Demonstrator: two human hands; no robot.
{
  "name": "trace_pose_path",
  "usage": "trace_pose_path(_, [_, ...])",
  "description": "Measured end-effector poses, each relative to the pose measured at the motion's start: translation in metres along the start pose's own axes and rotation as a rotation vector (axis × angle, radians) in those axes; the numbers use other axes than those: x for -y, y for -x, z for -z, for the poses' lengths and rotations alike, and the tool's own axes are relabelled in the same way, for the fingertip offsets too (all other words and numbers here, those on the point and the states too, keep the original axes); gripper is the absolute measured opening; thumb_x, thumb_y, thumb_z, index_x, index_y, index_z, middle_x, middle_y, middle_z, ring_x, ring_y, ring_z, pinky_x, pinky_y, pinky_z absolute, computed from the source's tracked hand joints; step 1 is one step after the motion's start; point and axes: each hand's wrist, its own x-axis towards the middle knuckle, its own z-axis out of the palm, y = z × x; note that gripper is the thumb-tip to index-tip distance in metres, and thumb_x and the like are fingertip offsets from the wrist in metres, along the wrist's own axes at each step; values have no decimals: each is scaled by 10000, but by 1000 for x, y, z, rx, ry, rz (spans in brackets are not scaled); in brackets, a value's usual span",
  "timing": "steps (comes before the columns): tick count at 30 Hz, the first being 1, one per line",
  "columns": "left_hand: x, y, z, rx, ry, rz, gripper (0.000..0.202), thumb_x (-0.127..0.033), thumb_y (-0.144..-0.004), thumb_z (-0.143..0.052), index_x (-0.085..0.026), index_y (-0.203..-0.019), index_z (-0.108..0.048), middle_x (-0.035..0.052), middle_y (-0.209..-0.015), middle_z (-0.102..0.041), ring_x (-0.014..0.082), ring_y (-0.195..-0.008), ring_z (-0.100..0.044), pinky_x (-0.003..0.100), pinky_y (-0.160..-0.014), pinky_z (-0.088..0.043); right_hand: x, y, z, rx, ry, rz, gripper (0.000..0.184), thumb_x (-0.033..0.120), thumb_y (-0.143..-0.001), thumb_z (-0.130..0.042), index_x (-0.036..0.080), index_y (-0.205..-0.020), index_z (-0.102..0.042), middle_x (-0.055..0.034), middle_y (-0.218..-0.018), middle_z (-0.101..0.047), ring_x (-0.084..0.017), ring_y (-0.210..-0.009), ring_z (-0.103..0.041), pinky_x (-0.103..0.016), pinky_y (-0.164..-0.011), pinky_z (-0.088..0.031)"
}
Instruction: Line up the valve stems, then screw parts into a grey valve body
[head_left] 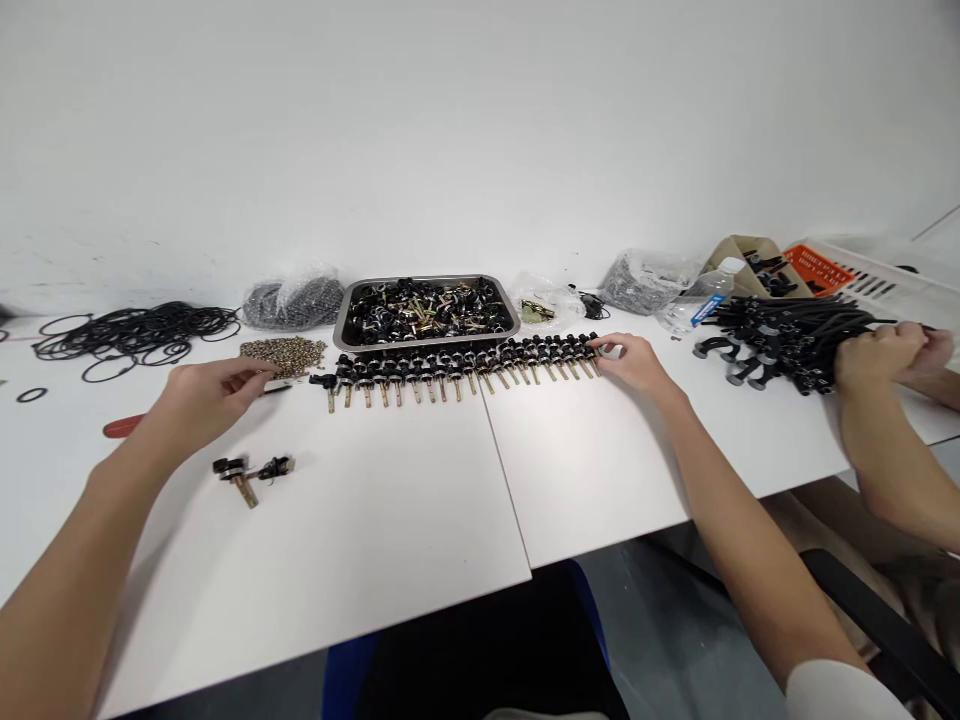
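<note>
From my end, the row of small black-and-brass parts runs across the surface, just in front of the tray, stems pointing toward me. My right hand is at the row's right end, finger and thumb bent about the last part. My left hand hovers or rests beside the brass bits, fingers curled, with the tool running beneath it, red handle on one side and tip on the other. At this distance I can't tell whether either hand is actually gripping.

I'd judge the step in hand to be squaring up or checking the row. The next move calls for a light touch on that end part, as its neighbours stand close enough to be knocked. Two loose pieces lie apart from the row, near my left forearm, so that arm needs care.
</note>
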Motion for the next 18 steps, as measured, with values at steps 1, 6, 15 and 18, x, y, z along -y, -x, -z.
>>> trace_pose_path(1, [0, 0, 0, -9, 5, -6, 465, -499, -730, -507, -199, -979, -761, 38, -688, -699, 210, -713, -642, 266, -649, -471, 1, 0, 3, -10, -27, 7, 350, 213, -671, -646, 183, -996, -771, -82, -984, -740, -211, -807, -630, -330, -720, -510])
trace_pose_path(6, [-1, 2, 2, 16, 44, -68, 400, -445, -760, -529, -187, -955, -766, 45, -718, -710, 195, -691, -630, 269, -679, -478, 51, 6, 6, -140, -203, 86, 344, 278, -754, -658, 200, -1082, -722, -88, -1107, -724, -211, -867, -649, -324, -700, -509])
trace_pose_path(15, [-3, 9, 3, 12, 100, -121, 400, -426, -841, -495, -173, -996, -764, 73, -781, -731, 183, -659, -605, 277, -637, -472, 303, 71, -104, 633, -449, 557, 343, 354, -931, -576, 210, -1237, -635, -99, -1224, -651, -185, -873, -655, -345, -767, -537])
trace_pose_path(18, [0, 8, 4, -9, 118, -125, 402, -442, -826, -509, -173, -987, -762, 77, -826, -746, 181, -659, -609, 281, -661, -488, 347, 94, -163, 689, -242, 664, 513, 507, -899, -606, 189, -1299, -571, -119, -1186, -641, -249, -912, -646, -387, -791, -539])
